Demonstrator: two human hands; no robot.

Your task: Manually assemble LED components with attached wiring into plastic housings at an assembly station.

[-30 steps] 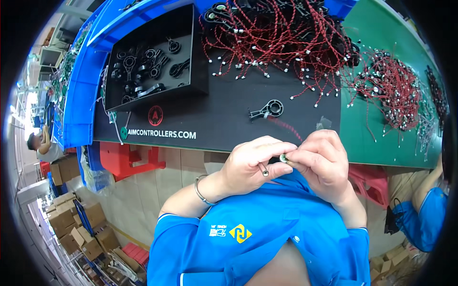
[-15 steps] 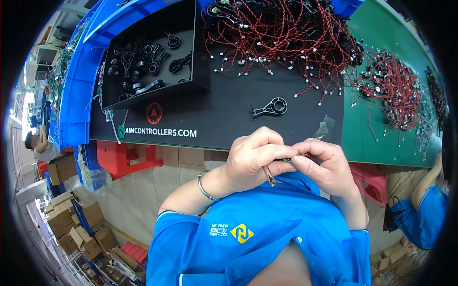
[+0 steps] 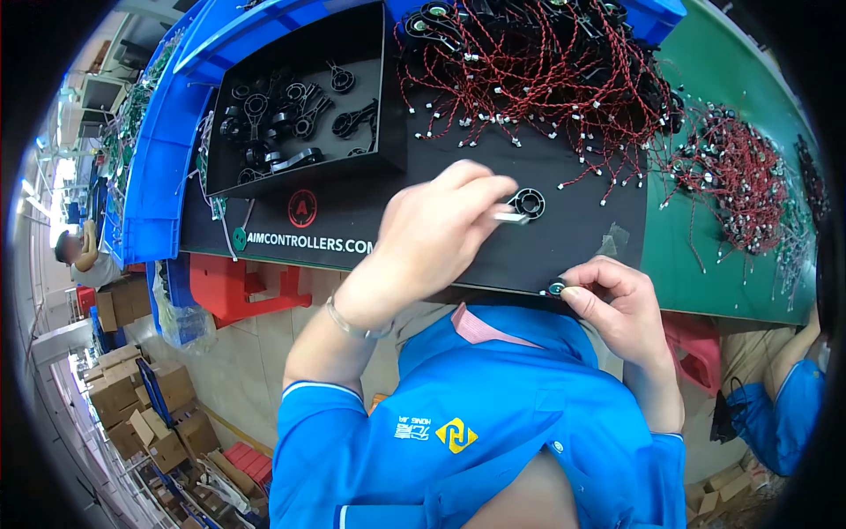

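My left hand (image 3: 441,229) reaches over the dark mat, its fingers closed around a slim silvery tool (image 3: 509,217), partly blurred. Those fingertips lie over the stem of a black ring-shaped plastic part (image 3: 529,203); whether they grip the stem too, I cannot tell. Close to my body, my right hand (image 3: 617,309) pinches a small round piece (image 3: 556,287) with a dark rim and greenish face between thumb and forefinger. A tiny pale tip sticks out at its left side.
At the back left stands a black box (image 3: 392,132) of similar black parts, beside blue bins (image 3: 154,194). Red-and-black twisted wires (image 3: 529,79) with white plugs heap at the back; another wire pile (image 3: 731,176) covers the green table at right. Clear film (image 3: 615,238) lies near my right hand.
My left hand has left my right hand and moved forward to the black ring part, carrying the slim tool. My right hand stays near my body with the small round piece. The view has shifted slightly.
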